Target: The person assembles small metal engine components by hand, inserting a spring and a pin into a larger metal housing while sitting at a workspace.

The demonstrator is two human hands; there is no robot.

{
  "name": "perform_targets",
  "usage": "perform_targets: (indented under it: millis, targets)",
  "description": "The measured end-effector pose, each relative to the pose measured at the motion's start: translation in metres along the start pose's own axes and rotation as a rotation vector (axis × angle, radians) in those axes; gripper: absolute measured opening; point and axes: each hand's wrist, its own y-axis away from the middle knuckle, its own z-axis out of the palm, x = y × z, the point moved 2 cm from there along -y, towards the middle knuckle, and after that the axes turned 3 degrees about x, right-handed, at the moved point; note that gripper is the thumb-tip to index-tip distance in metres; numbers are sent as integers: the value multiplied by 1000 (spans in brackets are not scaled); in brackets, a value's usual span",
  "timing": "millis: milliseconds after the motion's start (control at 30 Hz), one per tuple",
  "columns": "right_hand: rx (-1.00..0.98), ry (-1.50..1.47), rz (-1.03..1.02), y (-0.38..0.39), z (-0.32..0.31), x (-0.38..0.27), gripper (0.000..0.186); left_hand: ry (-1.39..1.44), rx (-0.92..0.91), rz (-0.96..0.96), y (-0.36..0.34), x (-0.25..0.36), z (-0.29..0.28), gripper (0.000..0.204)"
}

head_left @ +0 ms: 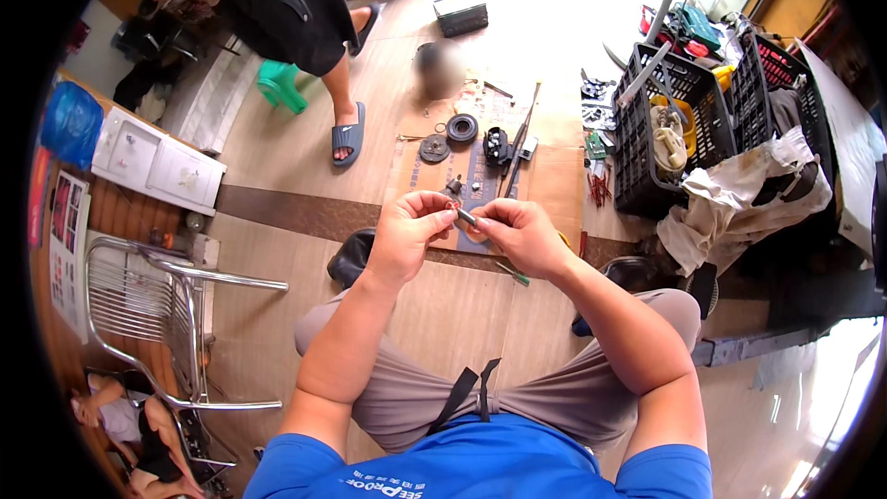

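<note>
L hand (405, 233) + R hand (528, 238) fingertips pinched tight, opp. ends of rod (467, 217); axis L-R, R end lower in view.

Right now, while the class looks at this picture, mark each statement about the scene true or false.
1. A black ring lies on the cardboard. True.
2. The left hand and right hand hold a small part. True.
3. The right hand grips the black ring. False: it grips the small part.
4. A green stool stands left of the cardboard. True.
5. The green stool stands upon the cardboard. False: it stands apart from it.
</note>
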Motion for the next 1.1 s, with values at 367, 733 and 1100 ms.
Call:
perform_targets:
  millis: [367, 733, 1100]
  targets:
    - [13, 307, -249, 4, -11, -46, 10, -464, -71, -2, 9, -5, 9, 11]
    - [-13, -56, -40, -8, -10, 18, 13, -21, -109, 29, 3, 8, 5, 11]
    - [39, -7, 264, -1, -11, 0, 27, -346, 7, 89, 4, 6, 4, 9]
